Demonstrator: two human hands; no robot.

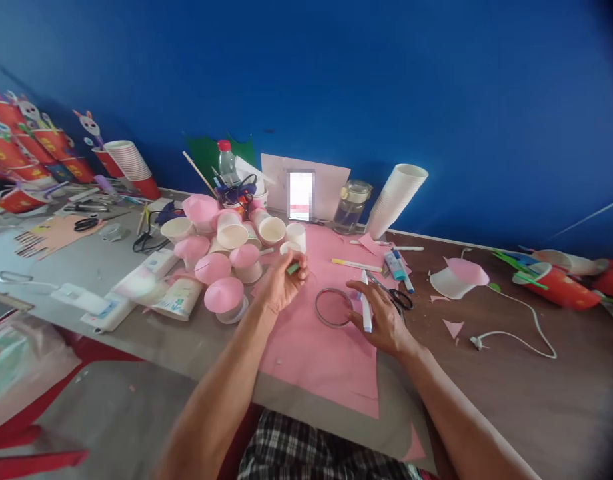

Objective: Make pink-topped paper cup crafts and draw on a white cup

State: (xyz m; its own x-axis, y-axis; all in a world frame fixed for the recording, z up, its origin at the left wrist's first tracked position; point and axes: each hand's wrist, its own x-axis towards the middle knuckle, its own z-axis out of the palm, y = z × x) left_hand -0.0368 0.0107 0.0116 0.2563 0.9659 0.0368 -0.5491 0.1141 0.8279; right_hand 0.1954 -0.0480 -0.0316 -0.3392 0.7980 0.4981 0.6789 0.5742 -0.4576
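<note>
My left hand (282, 279) is raised over the pink paper (311, 360), its fingers curled round a small green thing (292, 268) whose kind I cannot make out. My right hand (379, 317) is closed round a white marker (366, 310) that slants down past the fingers. Between the hands a thin round ring (316, 308) lies on the paper. Just beyond my left hand stands a white paper cup (296, 233). Black-handled scissors (402, 300) lie partly hidden behind my right hand.
Left of the paper cluster several cups with pink cone tops (223, 295) and a power strip (136, 287). Behind are a lit phone (300, 193), a glass jar (351, 207) and a tall cup stack (396, 200). A white cable (526, 303) lies right.
</note>
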